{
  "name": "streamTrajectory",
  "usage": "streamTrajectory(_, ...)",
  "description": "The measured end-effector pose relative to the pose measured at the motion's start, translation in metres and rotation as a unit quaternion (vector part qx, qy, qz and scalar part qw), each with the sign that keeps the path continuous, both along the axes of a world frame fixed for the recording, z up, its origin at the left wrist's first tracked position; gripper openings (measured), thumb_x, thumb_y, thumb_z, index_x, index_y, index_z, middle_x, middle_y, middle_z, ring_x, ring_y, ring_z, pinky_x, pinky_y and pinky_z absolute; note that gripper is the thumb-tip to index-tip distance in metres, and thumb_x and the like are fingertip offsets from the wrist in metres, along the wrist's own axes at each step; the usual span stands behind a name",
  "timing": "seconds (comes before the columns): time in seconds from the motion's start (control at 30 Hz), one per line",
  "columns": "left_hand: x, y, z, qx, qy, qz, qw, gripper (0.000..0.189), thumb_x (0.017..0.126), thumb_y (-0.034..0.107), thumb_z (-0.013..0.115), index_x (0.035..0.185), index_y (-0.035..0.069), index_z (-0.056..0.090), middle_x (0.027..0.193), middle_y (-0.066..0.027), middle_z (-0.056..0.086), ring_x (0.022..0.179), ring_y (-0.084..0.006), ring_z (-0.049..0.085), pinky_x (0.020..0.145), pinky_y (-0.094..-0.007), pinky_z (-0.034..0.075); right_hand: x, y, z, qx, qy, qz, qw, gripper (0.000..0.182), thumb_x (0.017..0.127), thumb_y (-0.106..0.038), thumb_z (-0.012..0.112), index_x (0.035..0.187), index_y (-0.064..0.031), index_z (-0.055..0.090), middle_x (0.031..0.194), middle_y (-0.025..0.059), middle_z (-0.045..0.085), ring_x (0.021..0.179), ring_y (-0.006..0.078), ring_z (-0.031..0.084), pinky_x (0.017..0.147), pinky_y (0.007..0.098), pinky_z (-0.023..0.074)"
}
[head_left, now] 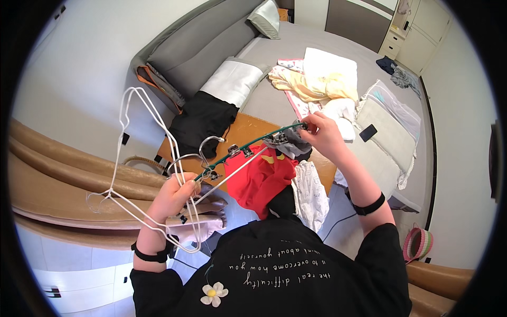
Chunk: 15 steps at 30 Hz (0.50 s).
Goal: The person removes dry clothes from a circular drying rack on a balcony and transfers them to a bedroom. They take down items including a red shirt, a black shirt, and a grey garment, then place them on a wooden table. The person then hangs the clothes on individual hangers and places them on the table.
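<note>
My left hand point(176, 196) grips several white clothes hangers point(115, 158) together with one end of a green clip hanger point(255, 140). The hangers' hooks point(206, 148) cross above the fist. Metal clips point(233, 150) hang along the green rod. At the rod's far end, my right hand point(325, 134) pinches it beside a clip, its fingertips partly hidden. A bunched grey cloth point(296, 143) hangs there, against the clips. Below the rod lies a red garment point(253, 176) with black and yellow parts, beside a white printed garment point(311, 194).
A wooden tabletop point(253, 123) stands before me, with a black garment point(204, 119) at its left. Beyond is a grey bed point(289, 39) with pillows, piled light clothes point(328, 75) and a phone point(368, 132). A brown sofa point(71, 174) stands left; a striped basket point(418, 243) sits right.
</note>
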<state>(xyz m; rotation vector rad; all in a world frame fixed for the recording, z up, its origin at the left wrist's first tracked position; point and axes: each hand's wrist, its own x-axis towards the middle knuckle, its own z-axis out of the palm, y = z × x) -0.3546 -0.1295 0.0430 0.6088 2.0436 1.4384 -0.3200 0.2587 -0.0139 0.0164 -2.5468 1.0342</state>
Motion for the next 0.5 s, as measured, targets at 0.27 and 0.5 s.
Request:
streamTrajectory(0.27, -0.012, 0.0, -0.007, 0.047, -0.009, 0.024, 0.999, 0.034, 0.092, 0.036, 0.047, 0.073, 0.008, 0.049, 0.062, -0.0001, 0.046, 0.056, -0.007, 0.041, 0.05, -0.0217, 0.033, 0.021, -0.002, 0.03, -0.029, 0.067, -0.028, 0.997, 0.016, 0.078, -0.014, 0.068, 0.081, 0.0013, 0.066, 0.069, 0.0073, 0.054, 0.06, 0.0175, 0.052, 0.056, 0.0281, 0.0421)
streamTrajectory(0.5, -0.01, 0.022, -0.016, 0.072, -0.024, 0.016, 0.997, 0.036, 0.094, 0.034, 0.045, 0.069, 0.008, 0.046, 0.063, 0.0022, 0.045, 0.056, -0.0058, 0.04, 0.051, -0.0214, 0.034, 0.034, -0.004, 0.045, 0.016, 0.033, -0.031, 0.999, 0.021, 0.075, -0.018, 0.072, 0.082, 0.0014, 0.065, 0.074, 0.0092, 0.056, 0.066, 0.0193, 0.057, 0.06, 0.0298, 0.0458)
